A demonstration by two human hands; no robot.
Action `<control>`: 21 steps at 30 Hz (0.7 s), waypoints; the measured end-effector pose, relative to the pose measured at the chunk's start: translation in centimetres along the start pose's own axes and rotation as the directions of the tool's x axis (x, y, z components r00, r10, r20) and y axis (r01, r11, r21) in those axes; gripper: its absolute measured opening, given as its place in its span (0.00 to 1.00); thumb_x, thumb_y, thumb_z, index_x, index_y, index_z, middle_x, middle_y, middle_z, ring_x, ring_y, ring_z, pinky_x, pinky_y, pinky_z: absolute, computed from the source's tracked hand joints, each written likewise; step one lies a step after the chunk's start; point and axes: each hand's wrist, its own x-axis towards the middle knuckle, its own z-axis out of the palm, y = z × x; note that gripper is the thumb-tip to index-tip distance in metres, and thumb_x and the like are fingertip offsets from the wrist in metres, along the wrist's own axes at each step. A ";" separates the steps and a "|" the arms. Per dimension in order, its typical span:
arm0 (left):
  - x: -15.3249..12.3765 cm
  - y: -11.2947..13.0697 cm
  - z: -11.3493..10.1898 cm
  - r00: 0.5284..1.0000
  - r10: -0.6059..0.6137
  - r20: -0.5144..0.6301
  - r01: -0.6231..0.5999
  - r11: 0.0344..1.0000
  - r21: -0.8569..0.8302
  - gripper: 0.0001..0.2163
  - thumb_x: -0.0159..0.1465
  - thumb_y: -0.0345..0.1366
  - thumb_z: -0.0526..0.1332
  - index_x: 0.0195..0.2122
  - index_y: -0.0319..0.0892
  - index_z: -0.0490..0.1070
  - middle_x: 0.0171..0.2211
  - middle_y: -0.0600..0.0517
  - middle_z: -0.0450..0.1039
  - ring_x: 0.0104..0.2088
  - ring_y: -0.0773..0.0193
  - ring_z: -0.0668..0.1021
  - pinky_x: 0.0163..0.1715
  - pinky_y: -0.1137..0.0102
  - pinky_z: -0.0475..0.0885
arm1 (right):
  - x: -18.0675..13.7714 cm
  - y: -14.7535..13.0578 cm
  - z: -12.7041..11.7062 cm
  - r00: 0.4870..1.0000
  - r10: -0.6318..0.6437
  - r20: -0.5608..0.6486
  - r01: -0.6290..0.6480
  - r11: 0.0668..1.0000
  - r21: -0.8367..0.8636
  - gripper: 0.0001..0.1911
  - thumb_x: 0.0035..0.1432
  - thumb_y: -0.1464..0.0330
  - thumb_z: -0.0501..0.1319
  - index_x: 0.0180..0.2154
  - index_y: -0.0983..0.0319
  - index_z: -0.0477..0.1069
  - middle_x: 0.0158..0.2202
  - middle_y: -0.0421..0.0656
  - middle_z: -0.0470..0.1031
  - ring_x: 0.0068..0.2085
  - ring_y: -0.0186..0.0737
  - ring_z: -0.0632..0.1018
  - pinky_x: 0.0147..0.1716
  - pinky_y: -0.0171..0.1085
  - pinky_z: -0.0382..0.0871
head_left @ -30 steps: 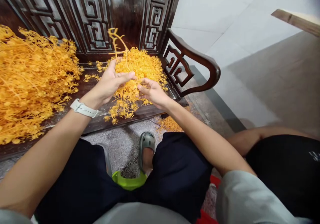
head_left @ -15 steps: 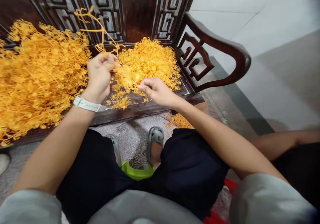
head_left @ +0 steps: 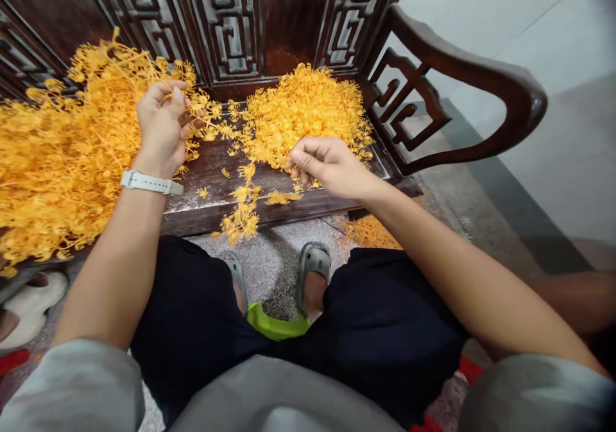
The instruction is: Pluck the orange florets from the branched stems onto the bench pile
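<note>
My left hand (head_left: 163,124), with a pale watch strap (head_left: 151,182) at the wrist, is at the right edge of a large heap of orange plastic sprigs (head_left: 62,169). Its thumb and fingers close on an orange sprig (head_left: 205,108) that pokes out past the fingertips. My right hand (head_left: 330,165) has curled fingers in front of a smaller heap of loose orange plastic pieces (head_left: 308,111); what they hold, if anything, is hidden. Between the hands, a blurred cluster of orange pieces (head_left: 240,214) is at the bench's front edge.
The dark carved wooden bench (head_left: 206,178) has a lattice back and a curved armrest (head_left: 481,92) at right. Orange bits (head_left: 370,232) lie on the floor below. A lime-green object (head_left: 274,325) is between my legs. Another person's arm (head_left: 577,297) shows at right.
My left hand has moved left to the large heap, and the bare branching stem it held is out of sight. My right hand has shifted slightly right. The view has turned left.
</note>
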 end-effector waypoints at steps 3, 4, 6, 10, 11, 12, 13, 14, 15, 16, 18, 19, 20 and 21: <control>-0.6 0.6 0.2 0.999 -0.012 0.031 0.011 1.000 0.020 0.05 0.78 0.26 0.64 0.45 0.43 0.74 0.32 0.58 0.73 0.29 0.70 0.69 0.40 0.68 0.71 | 0.4 1.1 -0.8 0.985 0.029 -0.171 -0.024 0.999 0.033 0.28 0.69 0.41 0.65 0.38 0.61 0.71 0.33 0.41 0.73 0.30 0.31 0.72 0.28 0.34 0.67; -0.7 0.8 0.2 1.000 -0.016 0.022 0.016 1.000 0.027 0.05 0.77 0.25 0.65 0.45 0.43 0.74 0.32 0.58 0.73 0.29 0.69 0.69 0.40 0.67 0.71 | 0.4 1.3 -0.9 0.975 0.037 -0.218 -0.028 0.999 0.045 0.28 0.69 0.40 0.65 0.38 0.60 0.71 0.33 0.41 0.73 0.30 0.31 0.72 0.28 0.34 0.68; -0.7 0.9 0.1 1.000 -0.019 0.011 0.018 0.999 0.041 0.06 0.77 0.26 0.66 0.45 0.43 0.74 0.31 0.58 0.73 0.29 0.68 0.70 0.38 0.66 0.70 | 0.5 1.4 -1.2 0.958 0.042 -0.284 -0.024 0.997 0.068 0.28 0.68 0.40 0.65 0.37 0.59 0.69 0.34 0.41 0.73 0.30 0.31 0.72 0.28 0.34 0.69; -0.1 0.6 -0.8 1.000 0.014 0.013 -0.015 0.995 0.101 0.06 0.79 0.24 0.63 0.48 0.43 0.73 0.32 0.58 0.71 0.32 0.69 0.68 0.33 0.69 0.63 | 1.1 -0.4 -2.1 0.930 -0.021 -0.366 0.054 0.995 0.080 0.26 0.67 0.43 0.68 0.36 0.57 0.68 0.36 0.42 0.76 0.32 0.34 0.75 0.30 0.36 0.73; 0.1 0.5 -1.1 0.999 0.034 0.003 -0.034 0.992 0.119 0.07 0.79 0.22 0.62 0.48 0.42 0.73 0.33 0.59 0.71 0.32 0.70 0.68 0.32 0.70 0.62 | 1.7 -1.1 -2.5 0.919 -0.055 -0.391 0.089 0.994 0.070 0.24 0.68 0.44 0.69 0.36 0.57 0.68 0.37 0.43 0.77 0.33 0.35 0.75 0.30 0.36 0.73; 0.2 0.4 -1.4 0.999 0.053 -0.009 -0.051 0.989 0.137 0.08 0.79 0.21 0.61 0.47 0.42 0.73 0.33 0.59 0.70 0.33 0.71 0.68 0.32 0.71 0.61 | 2.4 -1.9 -2.9 0.905 -0.098 -0.415 0.134 0.989 0.058 0.22 0.68 0.46 0.69 0.36 0.56 0.69 0.38 0.43 0.78 0.33 0.36 0.76 0.30 0.37 0.73; 0.4 0.5 -1.7 0.997 0.073 -0.021 -0.069 0.986 0.151 0.10 0.78 0.18 0.60 0.46 0.41 0.73 0.33 0.58 0.70 0.34 0.72 0.68 0.32 0.72 0.61 | 3.4 -2.8 -3.3 0.891 -0.146 -0.429 0.184 0.982 0.048 0.20 0.69 0.49 0.70 0.36 0.56 0.69 0.39 0.44 0.80 0.34 0.36 0.76 0.30 0.37 0.72; 0.4 0.5 -2.0 0.995 0.090 -0.039 -0.082 0.983 0.163 0.11 0.78 0.17 0.59 0.45 0.40 0.72 0.32 0.58 0.69 0.34 0.73 0.69 0.32 0.72 0.61 | 4.5 -3.7 -3.5 0.879 -0.195 -0.435 0.236 0.971 0.041 0.17 0.70 0.52 0.69 0.36 0.56 0.70 0.41 0.45 0.81 0.34 0.37 0.77 0.29 0.36 0.72; 0.5 0.7 -2.2 0.993 0.099 -0.063 -0.087 0.981 0.174 0.12 0.78 0.16 0.58 0.45 0.39 0.72 0.32 0.58 0.68 0.33 0.74 0.69 0.31 0.73 0.61 | 5.9 -4.6 -3.6 0.873 -0.237 -0.426 0.279 0.960 0.037 0.14 0.71 0.56 0.69 0.37 0.56 0.71 0.42 0.46 0.81 0.34 0.36 0.77 0.28 0.36 0.71; 0.5 0.9 -2.5 0.991 0.102 -0.092 -0.084 0.980 0.182 0.12 0.79 0.16 0.57 0.45 0.39 0.72 0.31 0.58 0.66 0.31 0.74 0.68 0.30 0.73 0.61 | 7.3 -5.5 -3.5 0.874 -0.265 -0.407 0.303 0.953 0.030 0.11 0.73 0.60 0.67 0.37 0.56 0.71 0.44 0.46 0.82 0.34 0.36 0.77 0.28 0.36 0.71; 0.5 1.5 -3.1 0.981 0.099 -0.166 -0.067 0.980 0.188 0.12 0.80 0.18 0.54 0.45 0.39 0.71 0.29 0.58 0.63 0.27 0.73 0.66 0.27 0.72 0.58 | 10.4 -7.3 -2.8 0.898 -0.258 -0.357 0.277 0.961 0.001 0.10 0.76 0.65 0.62 0.37 0.56 0.72 0.47 0.46 0.82 0.35 0.35 0.78 0.28 0.35 0.73; 0.4 1.9 -3.5 0.972 0.103 -0.213 -0.063 0.981 0.184 0.12 0.81 0.19 0.52 0.45 0.39 0.70 0.29 0.58 0.61 0.25 0.72 0.64 0.26 0.72 0.56 | 12.0 -8.3 -2.1 0.913 -0.228 -0.337 0.231 0.972 -0.031 0.12 0.77 0.67 0.60 0.36 0.55 0.72 0.48 0.44 0.81 0.36 0.35 0.79 0.29 0.34 0.75; 0.4 2.4 -3.9 0.958 0.115 -0.261 -0.070 0.982 0.176 0.13 0.81 0.19 0.50 0.44 0.40 0.69 0.28 0.58 0.60 0.24 0.72 0.63 0.24 0.72 0.54 | 13.6 -9.2 -1.2 0.924 -0.193 -0.329 0.179 0.981 -0.072 0.13 0.78 0.67 0.58 0.35 0.54 0.71 0.48 0.42 0.80 0.39 0.35 0.79 0.30 0.32 0.77; 0.4 2.8 -4.4 0.941 0.142 -0.308 -0.095 0.982 0.165 0.14 0.81 0.19 0.48 0.43 0.40 0.68 0.28 0.57 0.59 0.24 0.71 0.62 0.24 0.72 0.53 | 15.1 -10.0 -0.2 0.929 -0.164 -0.332 0.130 0.984 -0.123 0.15 0.77 0.69 0.58 0.33 0.53 0.70 0.47 0.40 0.79 0.42 0.35 0.80 0.33 0.30 0.79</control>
